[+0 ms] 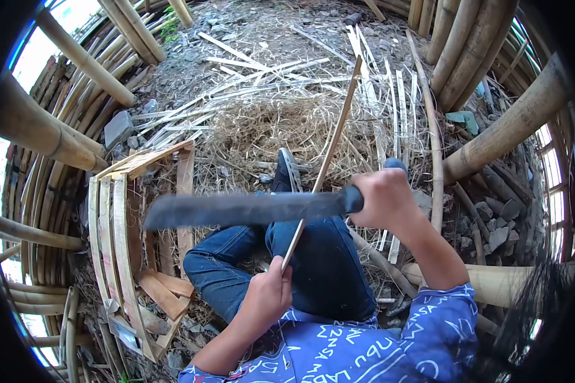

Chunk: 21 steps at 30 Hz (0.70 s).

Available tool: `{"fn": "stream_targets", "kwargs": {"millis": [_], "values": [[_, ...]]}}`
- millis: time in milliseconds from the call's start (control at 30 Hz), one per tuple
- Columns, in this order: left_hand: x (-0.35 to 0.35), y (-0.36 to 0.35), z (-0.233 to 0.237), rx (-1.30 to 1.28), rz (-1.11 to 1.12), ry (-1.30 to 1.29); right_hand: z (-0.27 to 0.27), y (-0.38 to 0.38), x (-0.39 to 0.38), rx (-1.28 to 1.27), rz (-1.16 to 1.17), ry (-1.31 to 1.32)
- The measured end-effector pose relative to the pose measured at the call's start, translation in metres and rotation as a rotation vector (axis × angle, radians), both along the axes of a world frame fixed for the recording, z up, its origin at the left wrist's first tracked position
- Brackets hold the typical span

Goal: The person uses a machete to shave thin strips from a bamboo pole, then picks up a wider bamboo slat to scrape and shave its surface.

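My right hand (384, 199) is wrapped round the dark handle of a machete (243, 210). The wide blade points left and lies across a long thin bamboo strip (338, 124) in this view. Around the strip's lower end the fingers of my left hand (266, 290) are closed. From there the strip slants up and to the right, past my raised knee (313, 262). Behind the blade a dark shoe (287, 171) shows on the ground.
A wooden crate (112, 210) lies to the left with loose boards inside. Curly shavings (281, 127) and split bamboo strips (236, 83) cover the ground ahead. Thick bamboo poles (511, 124) lean in on both sides. Stones (499, 236) lie at the right.
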State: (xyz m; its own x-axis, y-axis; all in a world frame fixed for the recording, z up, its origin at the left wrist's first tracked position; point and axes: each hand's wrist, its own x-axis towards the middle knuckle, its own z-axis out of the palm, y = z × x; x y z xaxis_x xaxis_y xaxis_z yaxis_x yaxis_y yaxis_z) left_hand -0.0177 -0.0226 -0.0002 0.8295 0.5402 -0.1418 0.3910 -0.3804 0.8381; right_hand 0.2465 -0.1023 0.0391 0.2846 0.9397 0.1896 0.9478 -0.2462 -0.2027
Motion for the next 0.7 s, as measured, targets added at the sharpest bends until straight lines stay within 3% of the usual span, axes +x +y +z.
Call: {"fn": "stream_targets", "kwargs": {"millis": [167, 367, 467, 567, 633, 700], "values": [[-0.005, -0.005, -0.003, 0.112, 0.032, -0.038, 0.009, 0.004, 0.033, -0.036, -0.025, -0.052], [-0.009, -0.008, 0.005, 0.023, 0.063, 0.012, 0.024, 0.006, 0.119, 0.011, -0.564, -0.047], [-0.017, -0.012, -0.006, 0.034, 0.057, 0.05, 0.016, 0.0, 0.153, 0.036, -0.688, -0.05], [-0.012, -0.011, -0.018, 0.109, 0.03, 0.022, -0.004, -0.01, 0.141, -0.09, -0.694, -0.232], [-0.004, -0.01, -0.007, 0.048, -0.027, 0.04, -0.009, -0.011, 0.109, -0.237, -0.668, -0.024], [0.002, -0.006, -0.001, -0.023, -0.038, 0.035, -0.038, -0.014, 0.092, -0.223, -0.647, 0.05]]}}
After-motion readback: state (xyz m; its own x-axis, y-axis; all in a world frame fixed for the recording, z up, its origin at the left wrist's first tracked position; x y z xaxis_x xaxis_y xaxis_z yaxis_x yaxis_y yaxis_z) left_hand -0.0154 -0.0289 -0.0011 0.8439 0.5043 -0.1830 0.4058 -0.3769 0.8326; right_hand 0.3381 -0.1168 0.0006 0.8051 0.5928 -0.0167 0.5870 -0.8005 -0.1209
